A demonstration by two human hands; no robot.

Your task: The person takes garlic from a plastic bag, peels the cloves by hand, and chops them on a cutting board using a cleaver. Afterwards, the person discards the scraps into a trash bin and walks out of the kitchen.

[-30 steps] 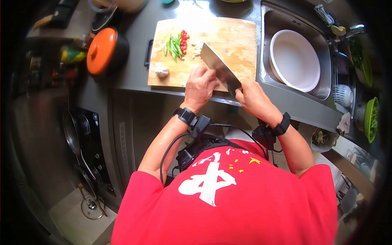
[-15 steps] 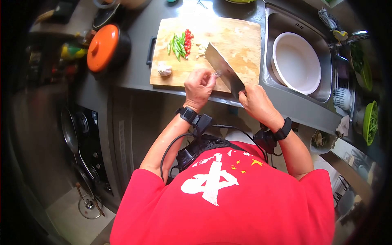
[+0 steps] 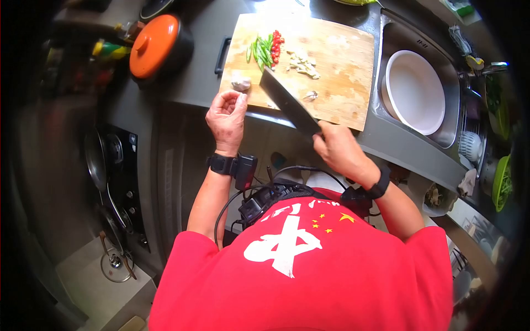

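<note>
My right hand (image 3: pixel 343 150) grips the handle of a kitchen cleaver (image 3: pixel 290 102), its blade slanting up and left over the front of a wooden cutting board (image 3: pixel 342 83). My left hand (image 3: pixel 227 121) is closed in a pinch at the board's front left edge; whatever its fingertips hold, if anything, does not show. Just beyond it sits a garlic bulb (image 3: pixel 240 84). Sliced green chili (image 3: pixel 261 51), chopped red chili (image 3: pixel 276 44) and chopped garlic (image 3: pixel 302 64) lie farther back. A small garlic piece (image 3: pixel 311 95) rests right of the blade.
On the right, a white basin (image 3: pixel 414 91) stands in a metal sink (image 3: pixel 450 118). A pot with an orange lid (image 3: pixel 154 47) is left of the board. A green basket (image 3: pixel 502 185) holds green vegetables at far right. The stove (image 3: pixel 124 182) is at lower left.
My left hand has moved left, from beside the blade to near the garlic bulb. The cleaver has shifted left and lower. The small garlic piece now shows on the board, and the view has shifted.
</note>
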